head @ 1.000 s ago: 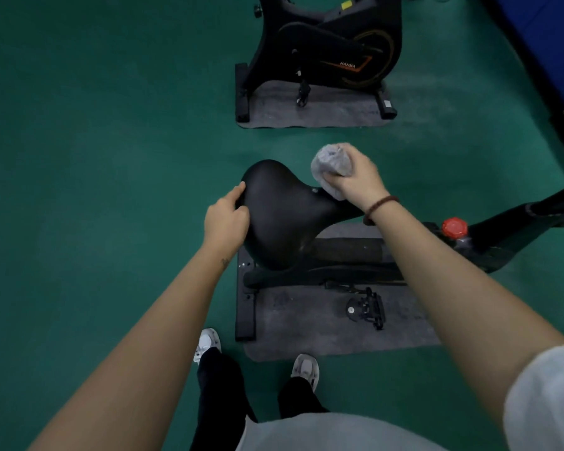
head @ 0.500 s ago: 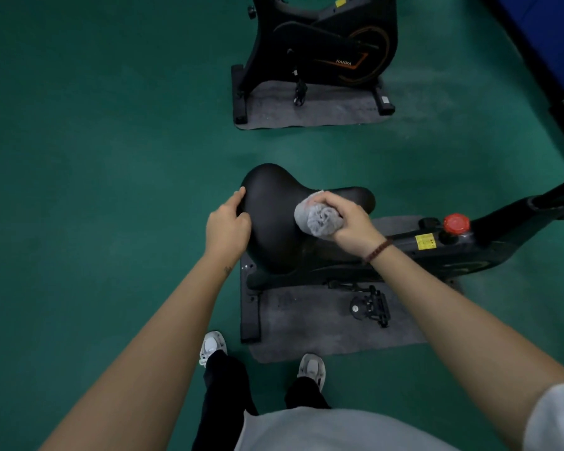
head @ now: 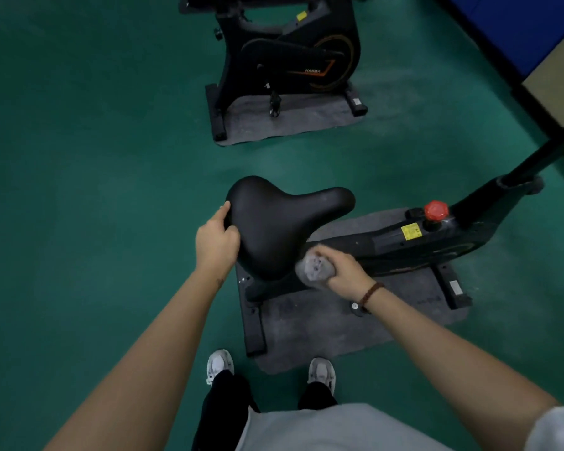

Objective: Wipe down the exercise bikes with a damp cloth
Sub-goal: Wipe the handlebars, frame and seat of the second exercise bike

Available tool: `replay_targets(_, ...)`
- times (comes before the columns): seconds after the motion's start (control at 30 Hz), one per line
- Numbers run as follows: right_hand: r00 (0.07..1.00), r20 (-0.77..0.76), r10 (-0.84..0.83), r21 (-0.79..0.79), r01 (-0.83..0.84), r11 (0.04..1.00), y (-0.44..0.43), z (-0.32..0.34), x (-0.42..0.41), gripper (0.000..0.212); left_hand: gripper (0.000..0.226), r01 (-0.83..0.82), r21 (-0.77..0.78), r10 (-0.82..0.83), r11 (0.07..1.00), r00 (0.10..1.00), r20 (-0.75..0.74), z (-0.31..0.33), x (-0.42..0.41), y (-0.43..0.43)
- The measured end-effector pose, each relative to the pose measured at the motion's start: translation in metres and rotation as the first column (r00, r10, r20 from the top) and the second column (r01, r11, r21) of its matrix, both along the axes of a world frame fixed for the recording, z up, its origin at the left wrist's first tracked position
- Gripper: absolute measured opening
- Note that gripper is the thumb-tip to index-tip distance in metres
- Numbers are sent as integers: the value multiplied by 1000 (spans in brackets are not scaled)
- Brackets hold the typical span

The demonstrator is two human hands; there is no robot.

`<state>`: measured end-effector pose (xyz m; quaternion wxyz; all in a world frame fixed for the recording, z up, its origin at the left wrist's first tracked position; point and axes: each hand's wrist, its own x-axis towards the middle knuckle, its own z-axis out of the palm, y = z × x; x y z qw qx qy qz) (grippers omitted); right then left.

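The near exercise bike (head: 404, 242) is black, with a wide black saddle (head: 274, 219) in the middle of the view. My left hand (head: 216, 239) grips the saddle's rear left edge. My right hand (head: 342, 271) is closed around a bunched grey cloth (head: 313, 268), pressed at the saddle's near right side, just below its top. A bead bracelet sits on that wrist. A red knob (head: 436, 210) tops the frame to the right.
A second black bike (head: 290, 60) stands on a grey mat (head: 287, 122) farther ahead. The near bike's grey mat (head: 323, 330) lies on green floor (head: 79, 190), with my shoes (head: 220, 364) at its edge. A blue pad (head: 518, 24) is at the top right.
My right hand has drawn the cloth from the saddle's nose back across the top and down to its near right side. My left hand has kept its hold on the rear edge.
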<state>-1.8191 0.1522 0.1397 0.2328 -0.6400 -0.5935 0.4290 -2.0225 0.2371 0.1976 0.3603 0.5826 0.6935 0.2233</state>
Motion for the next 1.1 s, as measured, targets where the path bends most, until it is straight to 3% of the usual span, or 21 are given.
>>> replay_targets(0.07,994,84,-71,-117,81,990,-16,-9,3,29,59,18,6,-18,1000,1000,-5,-1,-3,2)
replay_targets(0.1,978,62,-199,-151,206,967,-21,-10,2,29,59,32,7,-32,999,999,5,-2,-5,5)
replay_targets(0.13,927,7,-374,-161,370,915,-22,-8,-1,30,58,45,2,-45,999,999,14,-1,-7,9)
replay_targets(0.2,742,-102,-662,-79,658,749,-21,0,-11,35,54,87,-6,-87,996,996,-16,3,-12,15)
replay_targets(0.27,619,-226,-752,40,778,628,-14,12,-31,36,47,129,2,-128,992,990,-50,7,-16,22)
replay_targets(0.33,598,-331,-730,89,790,606,-6,18,-58,36,42,161,0,-161,987,986,-41,11,-21,31)
replay_targets(0.43,644,-259,-720,113,760,639,6,8,-96,39,36,265,-18,-266,964,961,-80,12,-30,49)
replay_targets(0.57,411,-202,-889,-37,904,426,2,-9,-110,23,29,414,-80,-420,907,903,-95,13,-40,72)
replay_targets(0.67,405,-7,-915,-206,894,397,-20,-27,-117,17,27,488,-101,-496,867,863,-96,13,-43,82)
replay_targets(0.77,287,-79,-955,-164,941,297,-25,-21,-123,21,26,531,-104,-540,841,838,-84,13,-46,86)
replay_targets(0.83,200,-185,-962,-51,976,212,-14,-6,-118,26,25,543,-111,-552,833,830,-83,12,-47,91)
replay_targets(0.9,257,-267,-929,129,965,230,2,13,-115,32,24,544,-120,-554,831,828,-87,13,-46,95)
replay_targets(0.97,494,-200,-846,311,851,424,14,20,-121,35,28,536,-131,-548,834,832,-87,15,-44,100)
replay_targets(1.0,614,-71,-786,378,746,549,19,17,-126,37,31,534,-138,-547,834,832,-88,16,-44,102)
replay_targets(1.03,671,40,-740,417,662,623,20,10,-131,39,34,536,-141,-550,832,830,-90,16,-44,105)
replay_targets(1.07,668,67,-741,433,650,625,21,2,-131,40,36,537,-139,-551,832,829,-92,17,-44,107)
replay_targets(1.1,603,-17,-797,398,736,549,23,0,-128,37,37,533,-128,-545,837,833,-93,17,-44,110)
